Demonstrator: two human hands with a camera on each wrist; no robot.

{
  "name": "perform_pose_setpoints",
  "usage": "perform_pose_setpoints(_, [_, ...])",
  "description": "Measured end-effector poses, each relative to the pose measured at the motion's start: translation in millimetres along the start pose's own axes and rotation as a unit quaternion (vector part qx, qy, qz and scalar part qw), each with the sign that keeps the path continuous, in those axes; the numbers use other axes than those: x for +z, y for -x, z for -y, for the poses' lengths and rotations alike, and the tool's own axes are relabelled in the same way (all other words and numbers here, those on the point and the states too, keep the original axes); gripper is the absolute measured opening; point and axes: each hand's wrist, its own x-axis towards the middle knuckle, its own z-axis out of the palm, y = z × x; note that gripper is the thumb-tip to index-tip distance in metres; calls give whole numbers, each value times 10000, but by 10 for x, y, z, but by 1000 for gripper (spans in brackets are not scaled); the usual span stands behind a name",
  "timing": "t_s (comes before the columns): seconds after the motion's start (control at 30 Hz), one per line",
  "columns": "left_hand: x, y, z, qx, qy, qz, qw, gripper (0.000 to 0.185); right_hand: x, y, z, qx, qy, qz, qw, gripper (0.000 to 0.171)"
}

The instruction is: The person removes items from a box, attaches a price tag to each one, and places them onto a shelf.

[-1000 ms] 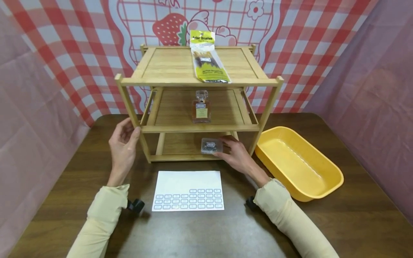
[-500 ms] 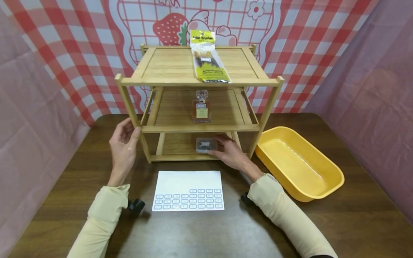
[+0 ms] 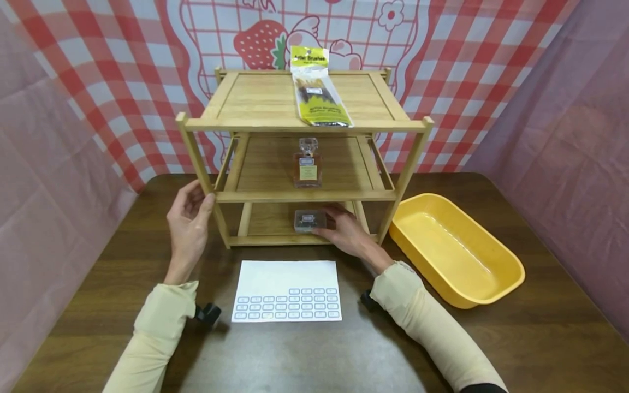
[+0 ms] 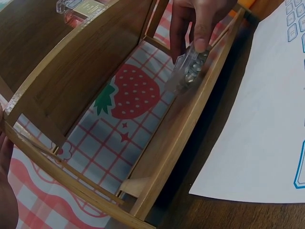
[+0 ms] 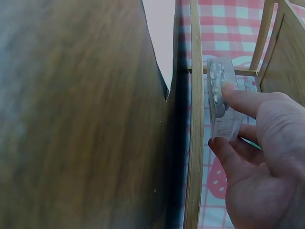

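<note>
A small clear plastic box [image 3: 309,220] with a label on top and small round pieces inside is pinched by my right hand [image 3: 346,232] between thumb and fingers. It is at the bottom shelf [image 3: 267,221] of a wooden rack, just behind the front rail. In the right wrist view the thumb lies on one face of the clear box [image 5: 224,98], fingers on its other side. My left hand [image 3: 190,218] touches the rack's left front post [image 3: 197,158], thumb in front and fingers behind it.
A perfume bottle [image 3: 308,166] stands on the middle shelf. A pack of artist brushes [image 3: 320,101] lies on the top shelf. On the table, a sheet of labels [image 3: 287,278] lies before the rack, and a yellow basin [image 3: 452,245] stands to its right.
My right hand has carried the clear box a little to the left along the bottom shelf. The left hand has stayed at the post.
</note>
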Motion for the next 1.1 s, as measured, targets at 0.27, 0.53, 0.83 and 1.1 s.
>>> perform_pose_setpoints(0.27, [1,9,8,-69,-85,-14,9999,30,42,-63,-5,102,-71,173,9998,60])
perform_pose_setpoints(0.53, [1,5,18,-80,-156,-8,9998,31,59,-94,-25,85,5,204,9998,61])
perform_pose_setpoints(0.83, [-5,1,27,-79,-104,15,9999,30,71,-112,-49,41,16,289,9996,61])
perform_pose_setpoints(1.1, [-4,-3,25,-14,-37,-1,10000,30,72,-120,-59,-119,130,285,9994,59])
